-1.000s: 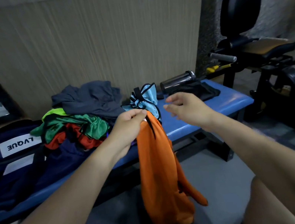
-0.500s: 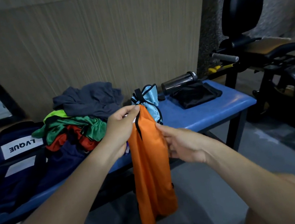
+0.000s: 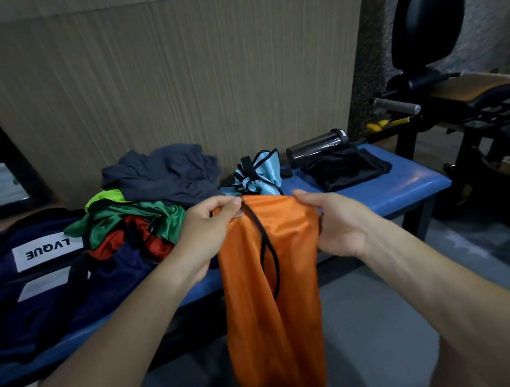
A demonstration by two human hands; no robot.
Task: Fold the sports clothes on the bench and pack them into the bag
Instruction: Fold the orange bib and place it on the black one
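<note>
We pinch the orange garment [image 3: 263, 293] by its top edge, left hand [image 3: 209, 231] and right hand [image 3: 333, 224] each clamped on a corner, letting it hang flat before the bench [image 3: 382, 195] beyond our knuckles, likely for folding.

A garment [image 3: 263, 293] hangs at centre, in front of the bench [image 3: 381, 192], held at its top edge between the left hand [image 3: 209, 231] at its 10 o'clock and the right hand [image 3: 333, 224] at its 2 o'clock. On the bench, a bag [image 3: 10, 291] lies toward 9 o'clock, with a heap of clothes [image 3: 147, 204] just beside it toward 11 o'clock. A smaller bunched garment [image 3: 260, 172] sits at 12 o'clock, directly behind the hands. At 1 o'clock a folded cloth [image 3: 344, 171] lies flat, a bottle [image 3: 316, 145] on its side behind it. Gym equipment [image 3: 467, 97] stands off the bench end at 3 o'clock. A wall panel [image 3: 177, 78] rises behind the bench.
</note>
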